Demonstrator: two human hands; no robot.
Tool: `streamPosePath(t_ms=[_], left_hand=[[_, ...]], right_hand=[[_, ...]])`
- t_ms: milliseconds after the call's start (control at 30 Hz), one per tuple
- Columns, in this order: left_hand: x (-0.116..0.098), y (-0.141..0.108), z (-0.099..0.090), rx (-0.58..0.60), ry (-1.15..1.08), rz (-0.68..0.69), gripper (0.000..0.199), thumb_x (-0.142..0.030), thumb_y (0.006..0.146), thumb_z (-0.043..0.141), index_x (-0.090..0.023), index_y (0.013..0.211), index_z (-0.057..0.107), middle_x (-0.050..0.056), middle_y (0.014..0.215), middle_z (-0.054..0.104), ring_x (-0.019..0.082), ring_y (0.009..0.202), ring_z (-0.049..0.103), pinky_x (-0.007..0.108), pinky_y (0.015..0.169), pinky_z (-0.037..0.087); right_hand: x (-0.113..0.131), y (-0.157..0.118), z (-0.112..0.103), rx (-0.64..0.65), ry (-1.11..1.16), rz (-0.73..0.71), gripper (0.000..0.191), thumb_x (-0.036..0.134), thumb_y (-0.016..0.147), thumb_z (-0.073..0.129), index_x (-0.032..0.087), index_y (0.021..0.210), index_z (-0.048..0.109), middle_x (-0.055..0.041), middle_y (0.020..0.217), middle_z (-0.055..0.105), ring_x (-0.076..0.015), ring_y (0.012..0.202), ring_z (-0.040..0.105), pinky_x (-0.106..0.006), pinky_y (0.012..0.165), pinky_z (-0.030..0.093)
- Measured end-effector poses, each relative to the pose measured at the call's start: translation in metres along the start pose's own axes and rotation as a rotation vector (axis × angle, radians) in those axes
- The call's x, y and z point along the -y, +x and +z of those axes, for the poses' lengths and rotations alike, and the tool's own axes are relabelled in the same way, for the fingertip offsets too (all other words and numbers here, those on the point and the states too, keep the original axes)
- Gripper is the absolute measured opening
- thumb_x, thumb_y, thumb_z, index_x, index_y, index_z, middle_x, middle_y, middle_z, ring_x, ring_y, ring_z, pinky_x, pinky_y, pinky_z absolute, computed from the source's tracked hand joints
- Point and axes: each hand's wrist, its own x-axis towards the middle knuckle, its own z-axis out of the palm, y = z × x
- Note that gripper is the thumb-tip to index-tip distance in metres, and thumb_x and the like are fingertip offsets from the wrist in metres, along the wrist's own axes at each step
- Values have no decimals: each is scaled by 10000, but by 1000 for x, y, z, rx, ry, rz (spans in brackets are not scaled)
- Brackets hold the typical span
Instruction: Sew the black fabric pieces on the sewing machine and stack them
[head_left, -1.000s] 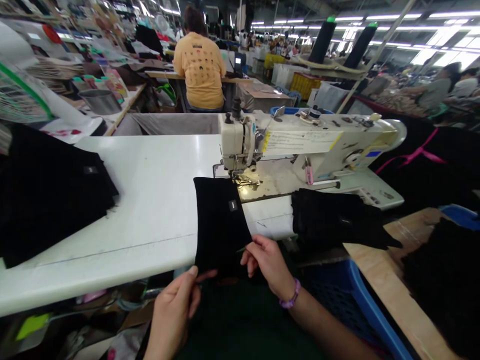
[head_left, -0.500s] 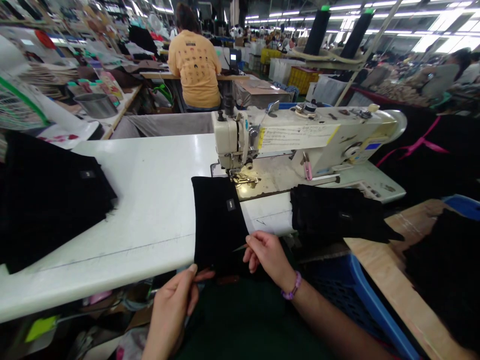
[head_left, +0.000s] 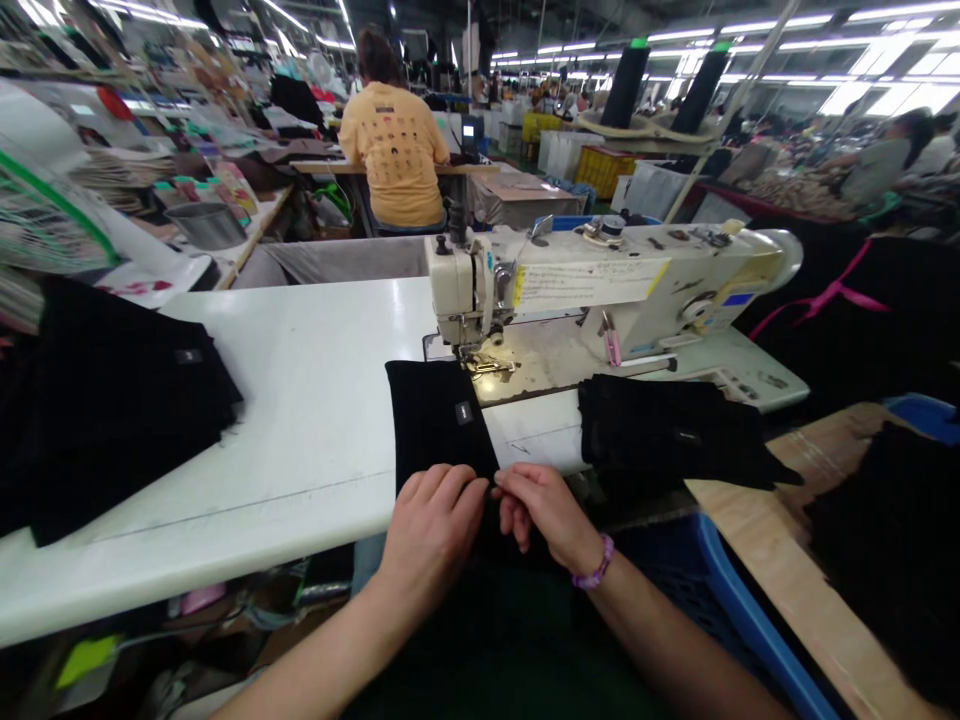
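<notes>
A black fabric panel (head_left: pixel 431 425) with a small grey label (head_left: pixel 463 413) lies on the white sewing table, its far right corner by the needle area of the sewing machine (head_left: pixel 469 290). Its near end drops over the table's front edge. My left hand (head_left: pixel 435 525) lies across the panel's near part, fingers curled and closed at its right edge. Right beside it, my right hand (head_left: pixel 544 510) pinches that same edge between thumb and forefinger, other fingers curled below. The two sets of fingertips almost meet; whether anything small is between them is hidden.
Black fabric pieces lie stacked on the table's left (head_left: pixel 127 400) and right of the panel (head_left: pixel 667 430). A wooden board (head_left: pixel 795 520) with dark cloth and a blue basket (head_left: pixel 742 590) stand at the right. Ahead, a person in a yellow shirt (head_left: pixel 394 150) sits facing away.
My left hand has moved right and up, from the panel's near left corner to its right edge beside my right hand. My right hand stays at that edge. The view has shifted slightly.
</notes>
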Motion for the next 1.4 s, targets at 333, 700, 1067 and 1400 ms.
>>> streamPosePath(t_ms=[333,700,1067,1400], left_hand=[[11,12,-6,21,-167,-39,123,-169,926,571,-187,909,691,35,840,699,193,774,593,342,693,419],[52,42,20,279,-2,-9,384,-335,949,590,-196,1306,615,106,1335,648,313,1228,546,469,992,439],[74,54,24,336,-38,-48,403,-368,954,575,-229,1331,605,92,1375,621,299,1268,525,466,1021,450],[104,73,34,344,-46,-67,445,-383,956,570,-191,1357,593,139,1402,578,316,1285,518,514,1081,436]], right_hand=[[5,-7,-18,-389,-1061,-1228,122,148,937,555,174,1008,651,-91,993,701,-210,933,652,-357,832,543],[0,1,-21,-191,-1226,-1249,208,123,1003,475,176,918,658,-25,878,715,-164,942,637,-413,1079,436],[8,18,-18,-181,-1081,-1172,166,138,961,533,206,1019,673,-31,964,737,-191,986,632,-480,1145,367],[27,52,-18,-199,-1131,-1136,162,129,941,559,219,933,694,-28,959,749,-199,1007,623,-504,1167,325]])
